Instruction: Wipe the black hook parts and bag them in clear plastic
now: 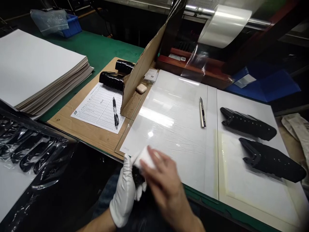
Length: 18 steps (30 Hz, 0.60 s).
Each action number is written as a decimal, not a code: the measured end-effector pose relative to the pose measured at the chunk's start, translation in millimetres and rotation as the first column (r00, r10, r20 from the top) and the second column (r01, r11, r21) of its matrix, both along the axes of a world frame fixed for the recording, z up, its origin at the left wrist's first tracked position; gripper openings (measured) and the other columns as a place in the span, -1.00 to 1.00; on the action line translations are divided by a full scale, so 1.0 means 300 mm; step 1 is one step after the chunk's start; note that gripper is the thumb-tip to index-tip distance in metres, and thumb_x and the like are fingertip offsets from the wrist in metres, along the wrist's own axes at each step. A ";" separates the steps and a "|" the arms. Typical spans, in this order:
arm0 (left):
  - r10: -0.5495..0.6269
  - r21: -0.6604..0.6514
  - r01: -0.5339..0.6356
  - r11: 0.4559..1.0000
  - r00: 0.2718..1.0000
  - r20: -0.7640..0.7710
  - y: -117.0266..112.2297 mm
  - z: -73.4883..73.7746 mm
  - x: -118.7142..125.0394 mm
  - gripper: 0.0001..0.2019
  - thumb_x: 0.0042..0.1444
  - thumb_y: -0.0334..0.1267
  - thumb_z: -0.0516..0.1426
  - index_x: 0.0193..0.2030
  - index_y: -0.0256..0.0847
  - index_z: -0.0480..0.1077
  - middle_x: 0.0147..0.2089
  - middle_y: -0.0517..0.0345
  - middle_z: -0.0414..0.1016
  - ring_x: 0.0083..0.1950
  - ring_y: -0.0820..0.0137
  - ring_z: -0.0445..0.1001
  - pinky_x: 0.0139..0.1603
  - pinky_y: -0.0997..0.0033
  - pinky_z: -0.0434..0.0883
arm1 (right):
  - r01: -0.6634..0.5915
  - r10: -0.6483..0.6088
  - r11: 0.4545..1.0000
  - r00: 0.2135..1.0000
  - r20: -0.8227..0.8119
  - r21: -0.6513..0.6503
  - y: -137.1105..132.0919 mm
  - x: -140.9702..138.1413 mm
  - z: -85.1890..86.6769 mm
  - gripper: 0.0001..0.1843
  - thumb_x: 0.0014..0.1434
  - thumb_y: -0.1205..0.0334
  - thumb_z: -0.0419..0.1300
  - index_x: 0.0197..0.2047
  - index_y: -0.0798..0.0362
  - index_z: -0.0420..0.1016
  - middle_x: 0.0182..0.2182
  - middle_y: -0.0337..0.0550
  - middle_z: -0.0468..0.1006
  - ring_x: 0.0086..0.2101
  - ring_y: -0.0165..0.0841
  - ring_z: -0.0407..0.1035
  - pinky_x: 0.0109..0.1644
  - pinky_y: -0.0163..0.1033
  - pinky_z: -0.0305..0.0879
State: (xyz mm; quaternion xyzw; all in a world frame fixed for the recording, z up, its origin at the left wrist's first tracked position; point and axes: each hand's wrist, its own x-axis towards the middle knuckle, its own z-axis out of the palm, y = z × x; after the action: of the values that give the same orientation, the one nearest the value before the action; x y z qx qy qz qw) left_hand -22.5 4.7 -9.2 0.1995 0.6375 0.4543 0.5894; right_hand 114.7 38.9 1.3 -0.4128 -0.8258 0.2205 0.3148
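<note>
My left hand [125,190], in a white glove, is closed around a small dark part [137,178] at the table's near edge; most of that part is hidden. My bare right hand [164,183] lies over it, blurred by motion, its fingers pressing a white pad or cloth [146,155] against the part. Both hands hover just in front of a white board covered with clear film [173,129].
Two long black plastic parts [247,123] [271,159] lie on the right white sheet. A utility knife [202,112] rests on the film. A pen [115,112] sits on a form, by a cardboard divider [141,71]. A paper stack [36,67] lies left; bagged black parts [29,145] near left.
</note>
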 end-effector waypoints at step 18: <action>0.039 -0.064 -0.033 0.997 0.995 0.088 0.031 0.020 0.049 -0.24 0.21 0.38 -0.02 0.27 -0.20 0.39 -0.53 0.25 0.40 -0.65 0.54 0.21 -0.73 0.62 0.14 | 0.279 -0.278 0.960 0.959 0.044 -0.011 -0.044 0.004 -0.018 -0.47 0.33 0.47 0.11 0.31 -0.04 0.35 0.34 0.07 0.28 0.24 0.02 0.20 0.07 0.22 0.32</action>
State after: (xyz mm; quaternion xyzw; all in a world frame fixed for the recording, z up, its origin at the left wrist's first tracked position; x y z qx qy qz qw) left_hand -7.7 14.0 -3.3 0.1487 0.6279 0.4532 0.6150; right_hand 115.9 25.8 -3.9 -0.5321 -0.7640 0.1721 0.3218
